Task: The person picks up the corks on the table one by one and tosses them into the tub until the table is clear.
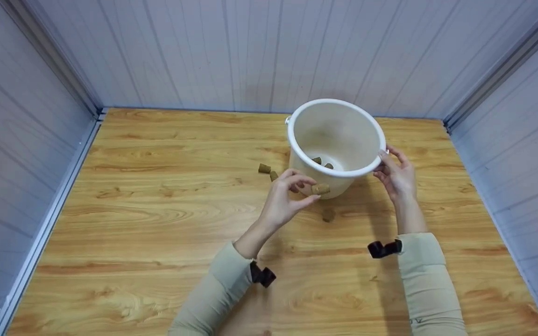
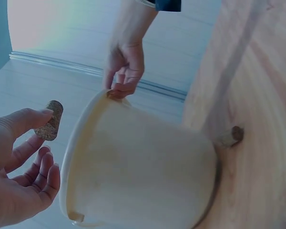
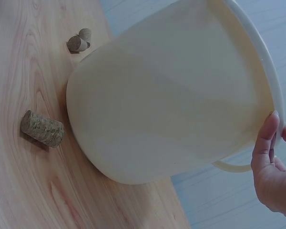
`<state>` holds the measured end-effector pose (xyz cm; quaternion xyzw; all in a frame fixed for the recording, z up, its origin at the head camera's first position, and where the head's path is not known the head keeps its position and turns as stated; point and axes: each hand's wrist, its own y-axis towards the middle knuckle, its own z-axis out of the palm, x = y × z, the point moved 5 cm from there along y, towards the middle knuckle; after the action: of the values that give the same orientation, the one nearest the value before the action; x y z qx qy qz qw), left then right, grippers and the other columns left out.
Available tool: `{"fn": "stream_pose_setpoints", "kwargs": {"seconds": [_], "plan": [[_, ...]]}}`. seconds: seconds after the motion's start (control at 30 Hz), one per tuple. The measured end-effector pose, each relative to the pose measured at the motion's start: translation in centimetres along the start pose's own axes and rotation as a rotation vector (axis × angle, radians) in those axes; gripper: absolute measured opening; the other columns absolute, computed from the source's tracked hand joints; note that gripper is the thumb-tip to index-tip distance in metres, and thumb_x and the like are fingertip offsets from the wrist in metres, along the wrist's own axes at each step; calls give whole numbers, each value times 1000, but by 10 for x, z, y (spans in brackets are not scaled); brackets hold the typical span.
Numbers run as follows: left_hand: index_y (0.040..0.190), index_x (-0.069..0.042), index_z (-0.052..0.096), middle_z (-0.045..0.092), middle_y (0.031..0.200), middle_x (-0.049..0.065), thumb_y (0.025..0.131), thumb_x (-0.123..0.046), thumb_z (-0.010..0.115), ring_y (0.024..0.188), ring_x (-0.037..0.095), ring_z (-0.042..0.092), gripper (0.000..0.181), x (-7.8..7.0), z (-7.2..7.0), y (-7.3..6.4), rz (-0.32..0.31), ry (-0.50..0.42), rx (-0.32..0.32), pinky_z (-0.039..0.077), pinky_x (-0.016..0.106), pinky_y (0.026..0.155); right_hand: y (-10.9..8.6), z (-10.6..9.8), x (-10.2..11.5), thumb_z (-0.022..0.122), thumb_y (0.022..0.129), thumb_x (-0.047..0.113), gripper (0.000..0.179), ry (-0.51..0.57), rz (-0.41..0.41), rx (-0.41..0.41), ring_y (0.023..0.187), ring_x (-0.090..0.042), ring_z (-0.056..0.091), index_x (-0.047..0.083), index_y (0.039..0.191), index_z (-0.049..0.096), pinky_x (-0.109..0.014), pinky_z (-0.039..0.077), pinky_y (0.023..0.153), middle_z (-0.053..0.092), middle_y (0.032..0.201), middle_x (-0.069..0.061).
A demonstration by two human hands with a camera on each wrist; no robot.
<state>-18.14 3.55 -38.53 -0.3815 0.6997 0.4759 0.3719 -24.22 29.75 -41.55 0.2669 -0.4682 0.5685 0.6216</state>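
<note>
A cork is pinched between the thumb and fingertips of my left hand, in front of the white bucket and just below its rim. In the left wrist view that cork shows end to end beside the bucket's mouth. My right hand grips the rim at the right side, thumb over the edge, near where the handle joins. Two corks are visible on the bucket's floor; the front wall hides part of it.
On the wooden table, a cork lies close in front of the bucket. Two more corks lie together to its left. Pale panel walls stand behind the table and at both sides.
</note>
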Motion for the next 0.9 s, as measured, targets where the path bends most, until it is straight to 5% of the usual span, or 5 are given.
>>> {"fn": "stream_pose_setpoints", "kwargs": {"seconds": [0.9], "plan": [[92, 0, 66, 55, 90, 9, 73, -11, 72, 79, 21, 53, 23, -10, 14, 85, -17, 96, 21, 45, 23, 69, 1, -1, 0, 59, 84, 5, 31, 10, 30, -1, 50, -16, 56, 7, 113, 47, -23, 47, 46, 59, 61, -9]]}}
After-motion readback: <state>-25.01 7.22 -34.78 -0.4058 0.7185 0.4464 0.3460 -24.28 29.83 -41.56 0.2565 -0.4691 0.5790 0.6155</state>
